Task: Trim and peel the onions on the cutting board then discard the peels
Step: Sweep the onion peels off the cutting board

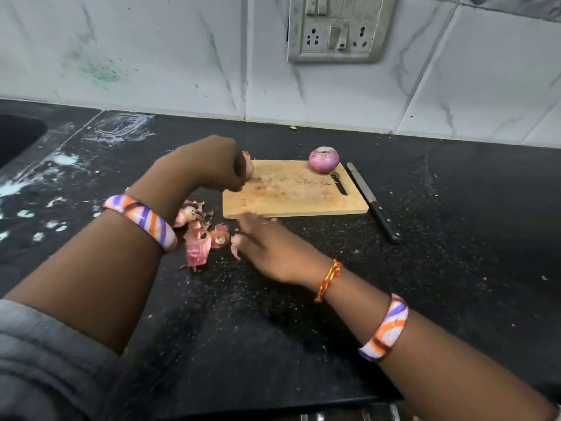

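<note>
A wooden cutting board (297, 192) lies on the black counter. A peeled purple onion (323, 159) stands at its far right corner. My left hand (212, 165) grips a second onion (248, 166) over the board's left end; only a sliver of that onion shows past the fingers. My right hand (267, 247) is blurred, low over the counter just in front of the board, beside a heap of pink onion peels (198, 235). Whether its fingers pinch a peel I cannot tell. A knife (372, 202) lies on the counter along the board's right side.
A dark sink (18, 138) is at the far left, with white splashes on the counter beside it. A tiled wall with a switch and socket plate (334, 28) runs behind. A trimmed onion end (221, 238) lies among the peels.
</note>
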Demonstrator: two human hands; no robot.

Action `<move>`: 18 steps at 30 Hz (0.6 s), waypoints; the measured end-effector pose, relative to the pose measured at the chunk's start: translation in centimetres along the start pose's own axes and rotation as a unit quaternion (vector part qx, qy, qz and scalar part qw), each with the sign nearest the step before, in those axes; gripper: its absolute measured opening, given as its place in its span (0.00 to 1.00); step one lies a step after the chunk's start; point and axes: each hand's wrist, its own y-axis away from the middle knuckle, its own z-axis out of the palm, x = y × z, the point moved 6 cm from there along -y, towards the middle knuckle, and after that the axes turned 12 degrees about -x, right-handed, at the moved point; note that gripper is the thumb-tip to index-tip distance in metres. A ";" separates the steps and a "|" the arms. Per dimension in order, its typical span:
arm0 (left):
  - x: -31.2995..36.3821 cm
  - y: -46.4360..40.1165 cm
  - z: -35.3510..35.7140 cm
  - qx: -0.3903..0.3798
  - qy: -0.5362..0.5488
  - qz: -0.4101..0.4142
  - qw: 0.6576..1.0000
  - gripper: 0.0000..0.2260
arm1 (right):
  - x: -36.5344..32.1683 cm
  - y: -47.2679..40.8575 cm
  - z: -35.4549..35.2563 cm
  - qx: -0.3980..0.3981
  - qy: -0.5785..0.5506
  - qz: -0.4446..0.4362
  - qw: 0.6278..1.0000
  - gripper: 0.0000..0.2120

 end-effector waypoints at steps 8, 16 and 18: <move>-6.2 2.5 3.0 -0.150 -0.017 -0.190 0.970 0.17 | 3.9 0.7 0.8 0.032 0.010 0.236 0.971 0.37; -5.6 2.9 5.4 -0.175 0.063 -0.124 0.975 0.12 | -0.6 -2.2 2.9 0.063 -0.007 0.188 0.980 0.36; -5.2 2.8 5.3 -0.176 0.121 -0.091 0.973 0.13 | -1.1 -2.5 3.2 0.065 -0.008 0.177 0.982 0.34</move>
